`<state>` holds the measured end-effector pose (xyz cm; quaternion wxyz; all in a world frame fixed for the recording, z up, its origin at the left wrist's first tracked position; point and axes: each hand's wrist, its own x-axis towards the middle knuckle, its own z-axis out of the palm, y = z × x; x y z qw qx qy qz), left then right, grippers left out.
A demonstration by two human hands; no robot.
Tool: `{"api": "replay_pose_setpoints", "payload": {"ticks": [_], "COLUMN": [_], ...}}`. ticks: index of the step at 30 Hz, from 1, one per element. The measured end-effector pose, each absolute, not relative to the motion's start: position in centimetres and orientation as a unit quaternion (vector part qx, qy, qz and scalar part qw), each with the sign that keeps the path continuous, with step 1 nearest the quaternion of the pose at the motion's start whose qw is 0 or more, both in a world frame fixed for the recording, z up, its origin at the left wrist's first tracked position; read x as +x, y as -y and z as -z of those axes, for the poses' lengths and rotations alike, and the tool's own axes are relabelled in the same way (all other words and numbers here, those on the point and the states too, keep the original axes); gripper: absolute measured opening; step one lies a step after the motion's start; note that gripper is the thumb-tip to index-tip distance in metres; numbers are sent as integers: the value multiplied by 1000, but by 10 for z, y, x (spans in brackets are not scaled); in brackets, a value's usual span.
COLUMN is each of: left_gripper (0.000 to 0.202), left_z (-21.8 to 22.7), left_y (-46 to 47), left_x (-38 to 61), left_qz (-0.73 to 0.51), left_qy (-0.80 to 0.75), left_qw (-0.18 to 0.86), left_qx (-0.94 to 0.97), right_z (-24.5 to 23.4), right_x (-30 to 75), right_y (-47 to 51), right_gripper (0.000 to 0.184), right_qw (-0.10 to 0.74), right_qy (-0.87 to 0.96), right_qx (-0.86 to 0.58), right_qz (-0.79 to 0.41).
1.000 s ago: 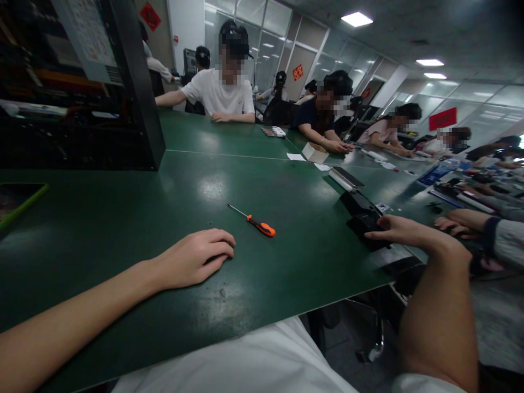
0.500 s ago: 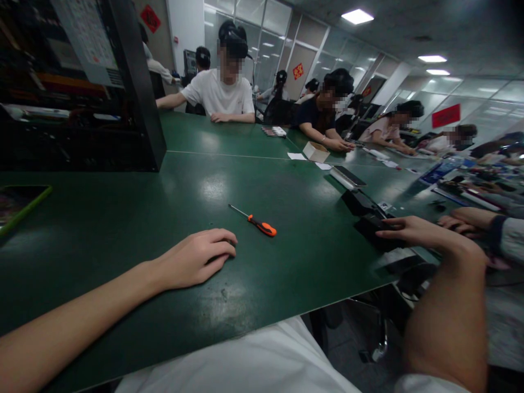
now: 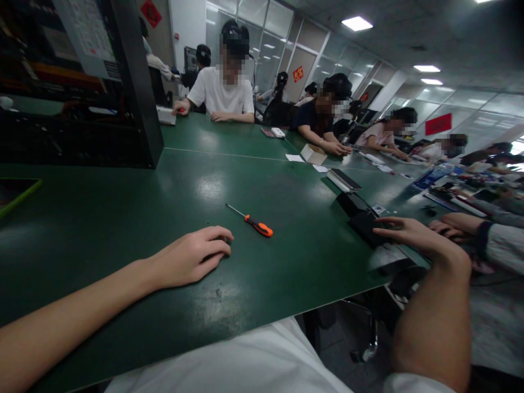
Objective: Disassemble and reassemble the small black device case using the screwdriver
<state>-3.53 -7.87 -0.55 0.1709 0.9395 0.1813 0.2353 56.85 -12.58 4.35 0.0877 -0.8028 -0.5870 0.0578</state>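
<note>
My left hand (image 3: 200,254) rests palm down on the green table, fingers loosely bent and apart, with nothing in it. Just beyond its fingertips lies a screwdriver (image 3: 258,225) with an orange and black handle, its thin metal shaft pointing away to the left. My right hand (image 3: 405,232) is at the right, fingers stretched out over the near edge of a black box (image 3: 364,226). Whether the fingertips touch the box I cannot tell. A clear plastic wrapping (image 3: 385,256) lies below that hand.
An open computer case (image 3: 143,93) stands at the left, with a green-edged phone (image 3: 18,194) before it. Farther off are a small open carton (image 3: 313,154) and papers (image 3: 295,158). A co-worker's arm (image 3: 466,224) rests close by my right hand. Several people sit around the table.
The view has shifted slightly. My right hand's fingers have straightened and spread a little over the black box. Across the table, a person's hand now shows beside a white box, holding something red.
</note>
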Motion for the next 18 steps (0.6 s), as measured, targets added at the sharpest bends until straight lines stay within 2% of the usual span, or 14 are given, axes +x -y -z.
{"api": "replay_pose_setpoints", "payload": {"ticks": [4, 9, 18], "left_gripper": [24, 25, 24], "left_z": [6, 5, 3], "left_y": [79, 79, 80], "left_x": [-35, -35, -35], "left_qz": [-237, -221, -223], "left_qy": [-176, -179, -178], "left_qw": [166, 155, 155], "left_qx": [941, 946, 946], "right_z": [-42, -45, -51], "right_x": [570, 551, 515], "right_y": [117, 104, 87], "right_gripper": [47, 53, 37], "right_qw": [80, 64, -2], "right_qy": [568, 547, 527], "right_qx": [-812, -832, -850], "right_qz": [-111, -65, 1]}}
